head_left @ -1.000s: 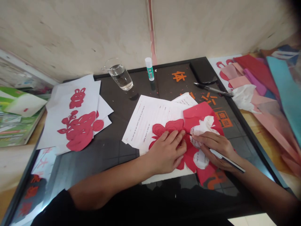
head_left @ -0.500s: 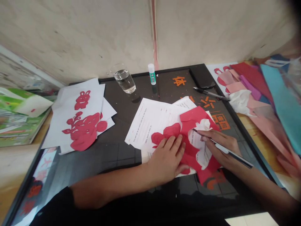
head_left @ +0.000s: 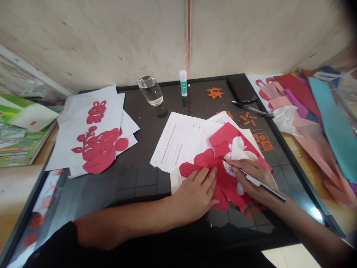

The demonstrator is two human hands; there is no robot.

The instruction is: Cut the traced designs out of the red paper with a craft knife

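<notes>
My left hand [head_left: 197, 191] lies with its fingers stretched out on a sheet of red paper [head_left: 223, 134], pressing it down. The sheet has large holes cut through it. My right hand [head_left: 252, 176] grips a slim pen [head_left: 267, 188] with a white and dark barrel. Its tip touches or nearly touches the red paper, just right of my left fingertips. Lobed red shapes with drawn lines [head_left: 204, 160] lie against my left fingers. Under the red paper are printed white sheets [head_left: 178, 137], partly covered.
A glass of water [head_left: 150, 91] and a glue stick [head_left: 183, 83] stand near the wall. White sheets with red cut-outs [head_left: 97, 149] lie left. Another pen [head_left: 252, 109] lies at the right edge of the dark table. Coloured papers [head_left: 331, 123] are heaped beyond it.
The red paper has turned a little and moved slightly under my hands. The pen tip has shifted left, closer to my left fingers. The view has shifted slightly.
</notes>
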